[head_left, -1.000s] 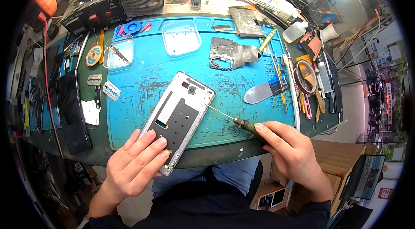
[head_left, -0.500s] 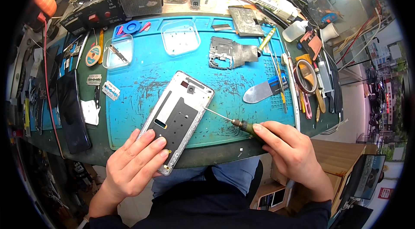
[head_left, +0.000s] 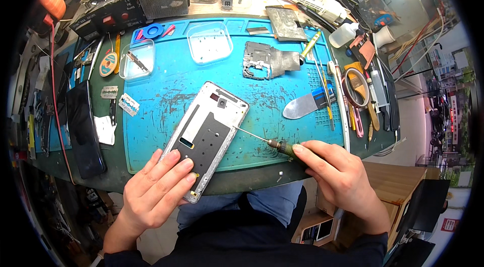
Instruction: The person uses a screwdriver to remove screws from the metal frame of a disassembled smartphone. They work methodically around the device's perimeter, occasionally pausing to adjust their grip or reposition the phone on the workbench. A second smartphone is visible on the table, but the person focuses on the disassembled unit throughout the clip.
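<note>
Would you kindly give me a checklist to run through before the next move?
1. Phone frame steadied: ok, the left hand holds its lower part.
2. Screwdriver in grip: ok, the right hand holds its green handle.
3. Tip touching the frame: cannot tell; it meets the frame's right edge in view, but contact is too small to judge.
4. Frame wholly over the blue mat: not ok, its lower end extends past the near edge.

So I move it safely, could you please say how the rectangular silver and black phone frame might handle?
The phone frame is probably stiff, its edges looking straight; likely light, appearing thin; unlikely to roll, being flat.
</note>
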Demonstrator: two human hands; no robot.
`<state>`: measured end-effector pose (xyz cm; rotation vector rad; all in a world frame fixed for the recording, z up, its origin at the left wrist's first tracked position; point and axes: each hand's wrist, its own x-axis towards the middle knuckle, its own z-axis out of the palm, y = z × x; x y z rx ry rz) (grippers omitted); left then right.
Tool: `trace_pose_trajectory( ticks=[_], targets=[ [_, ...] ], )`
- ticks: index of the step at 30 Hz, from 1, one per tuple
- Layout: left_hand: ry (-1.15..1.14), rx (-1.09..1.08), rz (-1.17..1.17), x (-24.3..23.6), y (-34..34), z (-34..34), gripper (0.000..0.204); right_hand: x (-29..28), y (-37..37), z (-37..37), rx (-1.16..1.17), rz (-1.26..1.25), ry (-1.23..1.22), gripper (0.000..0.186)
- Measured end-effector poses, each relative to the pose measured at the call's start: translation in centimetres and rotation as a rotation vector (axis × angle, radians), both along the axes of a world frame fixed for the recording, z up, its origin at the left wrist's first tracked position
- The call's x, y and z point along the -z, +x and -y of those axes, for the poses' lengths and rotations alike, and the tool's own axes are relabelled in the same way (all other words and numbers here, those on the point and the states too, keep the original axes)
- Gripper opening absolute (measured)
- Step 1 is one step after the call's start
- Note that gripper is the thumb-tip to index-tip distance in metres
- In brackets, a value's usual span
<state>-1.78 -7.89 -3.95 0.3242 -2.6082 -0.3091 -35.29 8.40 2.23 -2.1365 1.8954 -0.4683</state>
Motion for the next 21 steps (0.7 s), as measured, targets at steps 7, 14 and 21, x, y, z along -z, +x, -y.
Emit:
trace_pose_trajectory(
  ticks=[7, 14, 21],
  targets=[
    [-0.003, 0.002, 0.000, 0.08, 0.08, 0.02, 0.037, -0.01, -0.05, 0.01, -0.010, -0.005, -0.007, 0.058],
    [-0.006, 0.002, 0.004, 0.15, 0.13, 0.05, 0.038, 0.09, -0.20, -0.01, -0.016, -0.009, -0.005, 0.060],
    [-0.004, -0.001, 0.005, 0.11, 0.10, 0.08, 0.038, 0.16, -0.26, 0.08, -0.030, -0.020, -0.006, 0.060]
  ],
)
